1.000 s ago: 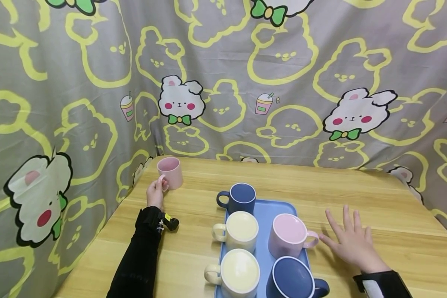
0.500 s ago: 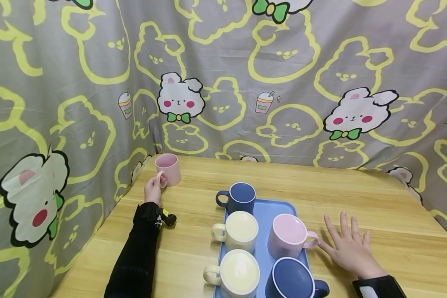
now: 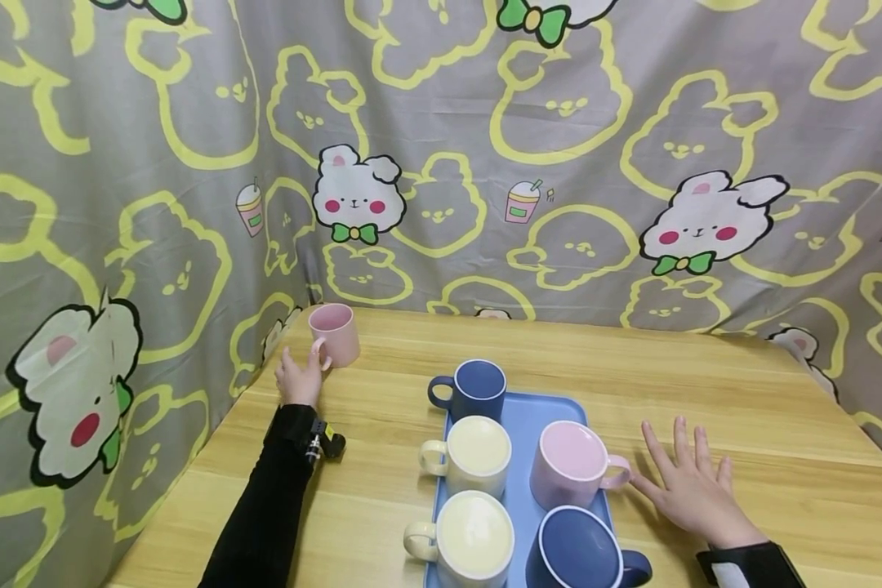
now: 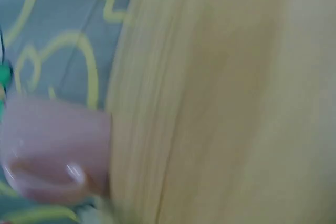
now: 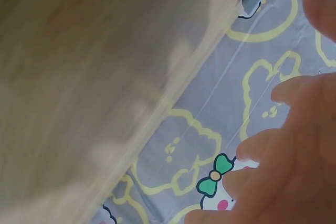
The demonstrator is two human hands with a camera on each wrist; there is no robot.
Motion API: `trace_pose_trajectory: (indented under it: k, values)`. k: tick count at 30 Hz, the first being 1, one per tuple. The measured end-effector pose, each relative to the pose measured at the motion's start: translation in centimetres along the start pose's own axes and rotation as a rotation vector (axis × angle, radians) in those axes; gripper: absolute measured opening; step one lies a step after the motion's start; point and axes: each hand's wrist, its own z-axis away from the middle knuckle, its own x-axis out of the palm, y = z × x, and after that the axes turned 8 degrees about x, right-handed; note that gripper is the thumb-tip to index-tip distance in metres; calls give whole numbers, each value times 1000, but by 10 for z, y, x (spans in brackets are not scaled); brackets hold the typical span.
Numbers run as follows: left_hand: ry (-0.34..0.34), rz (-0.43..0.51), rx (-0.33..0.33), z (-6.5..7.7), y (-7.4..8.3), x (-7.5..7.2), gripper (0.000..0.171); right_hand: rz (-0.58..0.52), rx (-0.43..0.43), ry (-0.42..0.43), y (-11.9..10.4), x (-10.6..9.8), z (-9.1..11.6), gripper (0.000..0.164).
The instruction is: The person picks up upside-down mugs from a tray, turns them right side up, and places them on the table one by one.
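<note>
A pink mug (image 3: pixel 336 336) stands upright at the far left of the table, its handle facing my left hand (image 3: pixel 299 380). That hand's fingers are parted, with the thumb side right at the handle. In the left wrist view the same mug (image 4: pixel 58 140) shows at the lower left, blurred. My right hand (image 3: pixel 694 494) lies spread out right of the tray, thumb tip close to the handle of another pink mug (image 3: pixel 569 467). Its spread fingers (image 5: pixel 262 142) also show in the right wrist view, holding nothing.
A blue tray (image 3: pixel 532 408) bears two cream mugs, the nearer cream mug (image 3: pixel 474 535) among them, plus a dark blue mug (image 3: pixel 479 385) at the back and a dark blue mug (image 3: pixel 576 545) in front. Patterned curtain (image 3: pixel 441 131) closes off the back and left.
My left hand has let go of the far pink mug's handle and its fingers have spread, after the mug shifted slightly away. The right hand stays nearly in place, a little lower.
</note>
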Motion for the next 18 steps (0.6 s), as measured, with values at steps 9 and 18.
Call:
trace_pose_trajectory:
  k: [9,18]
  values:
    - [-322,-432,466,55,23,4,65,-13,-1,12,0,-1,1,83]
    - [-533,-657,635,118,27,-5,65,-50,-16,-5,0,1,5,82]
